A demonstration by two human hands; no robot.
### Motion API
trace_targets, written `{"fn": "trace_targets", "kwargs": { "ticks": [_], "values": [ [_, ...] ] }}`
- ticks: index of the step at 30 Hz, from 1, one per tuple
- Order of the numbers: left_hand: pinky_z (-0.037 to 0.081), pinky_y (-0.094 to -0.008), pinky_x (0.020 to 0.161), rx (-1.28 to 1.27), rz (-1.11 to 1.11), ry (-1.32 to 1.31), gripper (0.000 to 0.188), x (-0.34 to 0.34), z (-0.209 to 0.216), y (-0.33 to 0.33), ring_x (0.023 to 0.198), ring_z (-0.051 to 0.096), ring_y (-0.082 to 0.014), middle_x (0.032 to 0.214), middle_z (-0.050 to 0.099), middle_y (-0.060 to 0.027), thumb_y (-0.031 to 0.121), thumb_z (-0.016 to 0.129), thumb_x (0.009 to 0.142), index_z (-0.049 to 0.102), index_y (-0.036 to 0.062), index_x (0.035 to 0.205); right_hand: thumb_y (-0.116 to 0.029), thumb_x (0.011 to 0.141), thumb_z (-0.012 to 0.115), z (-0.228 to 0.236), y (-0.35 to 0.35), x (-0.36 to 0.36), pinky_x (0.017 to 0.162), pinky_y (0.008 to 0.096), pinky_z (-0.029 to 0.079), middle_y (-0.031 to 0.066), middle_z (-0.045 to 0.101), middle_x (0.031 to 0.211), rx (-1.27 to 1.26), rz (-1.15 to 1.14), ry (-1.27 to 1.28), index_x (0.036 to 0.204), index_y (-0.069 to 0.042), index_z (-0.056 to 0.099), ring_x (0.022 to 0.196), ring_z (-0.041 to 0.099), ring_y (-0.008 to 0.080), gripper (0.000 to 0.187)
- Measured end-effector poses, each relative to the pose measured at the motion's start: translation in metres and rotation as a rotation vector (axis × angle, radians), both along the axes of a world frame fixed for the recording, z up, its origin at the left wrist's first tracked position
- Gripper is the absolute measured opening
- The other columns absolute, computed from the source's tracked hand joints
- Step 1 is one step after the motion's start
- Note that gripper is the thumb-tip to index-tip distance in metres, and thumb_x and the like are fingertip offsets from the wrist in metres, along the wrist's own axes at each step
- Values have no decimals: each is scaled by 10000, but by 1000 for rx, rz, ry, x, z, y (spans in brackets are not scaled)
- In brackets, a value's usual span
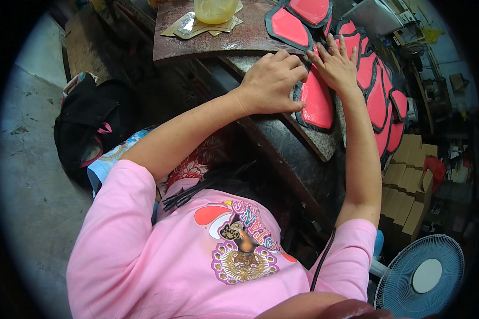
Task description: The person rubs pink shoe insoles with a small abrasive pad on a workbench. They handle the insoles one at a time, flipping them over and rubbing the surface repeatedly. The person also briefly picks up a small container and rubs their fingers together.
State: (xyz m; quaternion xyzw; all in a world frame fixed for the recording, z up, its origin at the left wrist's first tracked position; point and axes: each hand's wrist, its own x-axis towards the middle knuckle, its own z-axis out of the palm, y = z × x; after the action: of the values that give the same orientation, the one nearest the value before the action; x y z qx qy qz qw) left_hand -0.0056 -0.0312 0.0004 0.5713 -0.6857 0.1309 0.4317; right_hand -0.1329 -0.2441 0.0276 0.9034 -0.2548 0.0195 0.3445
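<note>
A glossy pink-red, leaf-shaped piece with a dark grey border (316, 101) lies on a grey speckled board (327, 144) at the bench's right side. My left hand (271, 82) is at its left edge, fingers curled and thumb against the border; the fingertips are partly hidden. Across the far end of the same piece lies my right hand (336, 68), palm down with fingers stretched and spread. Several similar pink pieces (377, 95) overlap in a pile to the right of my right hand. More of them (290, 27) lie beyond both hands on a worn brown board.
The curved brown board (170, 45) carries a tub of yellowish stuff (215, 10) standing on flat card-like pieces (183, 26). At right are stacked cardboard boxes (407, 186) and a fan (420, 279). Black cloth (88, 125) hangs at left.
</note>
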Motion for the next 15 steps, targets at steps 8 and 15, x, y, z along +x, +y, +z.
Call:
{"fn": "trace_targets", "kwargs": {
  "ticks": [8,15],
  "values": [
    [472,-410,941,86,2,41,360,0,-1,0,1073,572,-284,1080,614,-94,316,722,750,653,87,1018,-700,982,312,-3,-3,-10,1190,671,89,72,331,1634,3,102,-36,1501,-349,475,1542,193,322,647],
    [433,-434,1069,108,149,7,664,-3,-4,-2,1289,501,-344,1516,435,-197,363,721,830,543,16,1367,-665,995,325,16,3,-13,1183,690,75,29,322,1640,30,72,90,1487,-354,494,1542,196,314,606]
  ]
}}
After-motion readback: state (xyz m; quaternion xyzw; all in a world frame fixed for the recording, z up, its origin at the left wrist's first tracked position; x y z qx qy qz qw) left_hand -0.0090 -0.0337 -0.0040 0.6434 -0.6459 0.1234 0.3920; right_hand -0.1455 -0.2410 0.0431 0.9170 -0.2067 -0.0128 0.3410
